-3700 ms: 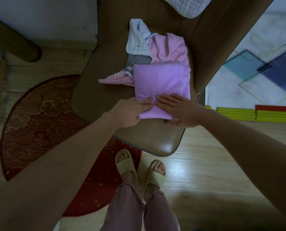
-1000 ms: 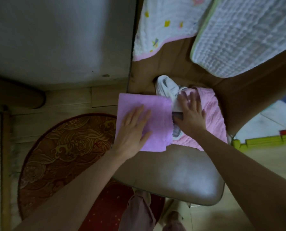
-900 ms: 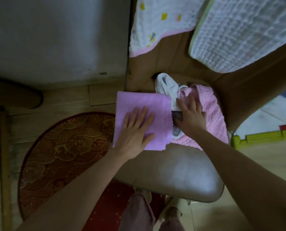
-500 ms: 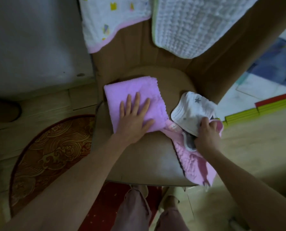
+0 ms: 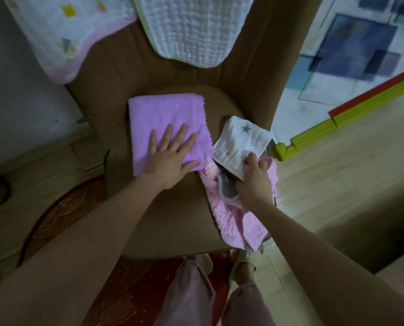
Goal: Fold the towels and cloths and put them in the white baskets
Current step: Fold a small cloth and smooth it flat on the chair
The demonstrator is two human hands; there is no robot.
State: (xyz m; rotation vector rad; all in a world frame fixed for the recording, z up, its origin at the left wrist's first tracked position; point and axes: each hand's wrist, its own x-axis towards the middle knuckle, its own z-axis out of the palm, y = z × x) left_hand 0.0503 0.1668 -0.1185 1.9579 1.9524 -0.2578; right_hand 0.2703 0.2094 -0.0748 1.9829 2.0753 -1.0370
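left hand lies flat, fingers spread, on the folded purple towel. right hand beside it pinches the white star cloth above a pink towel.

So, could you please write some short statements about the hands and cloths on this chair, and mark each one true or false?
1. The left hand lies flat, fingers straight, on the folded purple towel. True.
2. The right hand is empty. False: it holds the white cloth with a grey star.
3. The pink towel is neatly folded. False: it lies rumpled and hangs over the seat edge of the brown chair.
4. Two white cloths hang over the chair back. True.
5. A white basket stands on the seat. False: no basket is in view.
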